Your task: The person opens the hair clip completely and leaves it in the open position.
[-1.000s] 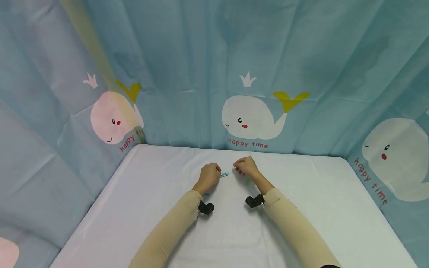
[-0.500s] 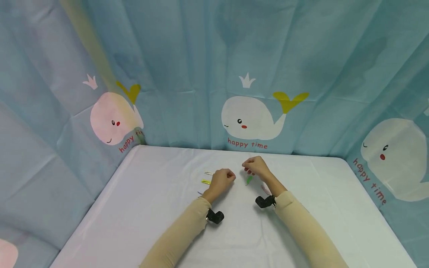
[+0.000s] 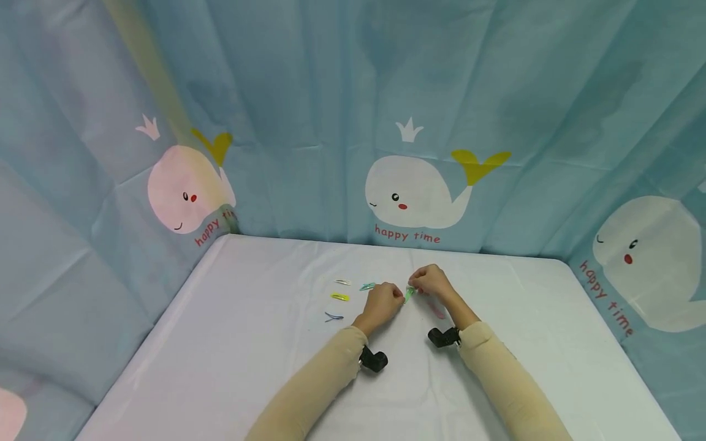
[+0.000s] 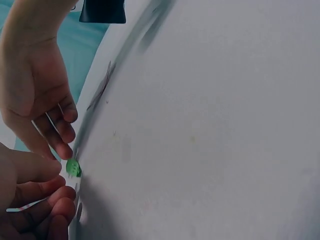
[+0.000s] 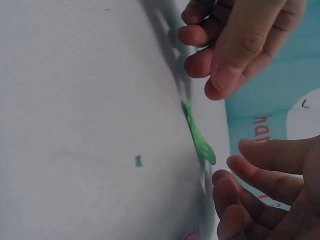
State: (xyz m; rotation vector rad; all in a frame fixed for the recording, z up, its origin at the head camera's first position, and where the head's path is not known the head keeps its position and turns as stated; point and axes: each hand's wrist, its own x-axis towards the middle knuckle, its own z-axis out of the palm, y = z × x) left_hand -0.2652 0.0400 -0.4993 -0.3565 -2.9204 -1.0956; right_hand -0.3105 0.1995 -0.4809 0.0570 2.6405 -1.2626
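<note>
A green hair clip [image 3: 409, 295] lies on the white cloth between the two hands. The left hand [image 3: 384, 303] is at its near end, thumb and forefinger brought close together with nothing between them in the right wrist view. At the clip's far end is the right hand [image 3: 432, 282], its thumb and forefinger spread apart. In the right wrist view, the green clip [image 5: 199, 137] stands clear of all fingertips. Part of a pink hair clip [image 3: 436, 310] shows below the right hand. A teal hair clip [image 3: 366, 286] rests just left of the left hand.
Farther left on the white table [image 3: 265, 343] lie a whitish hair clip [image 3: 343, 282], a yellow one [image 3: 339, 297] and a blue one [image 3: 333, 317] with its arms spread. A blue whale-print curtain [image 3: 309, 122] hangs behind the table.
The left hand has moved right, from beside the teal clip to the green one, uncovering the clips on the left. The right hand has shifted right and lowered to the green clip.
</note>
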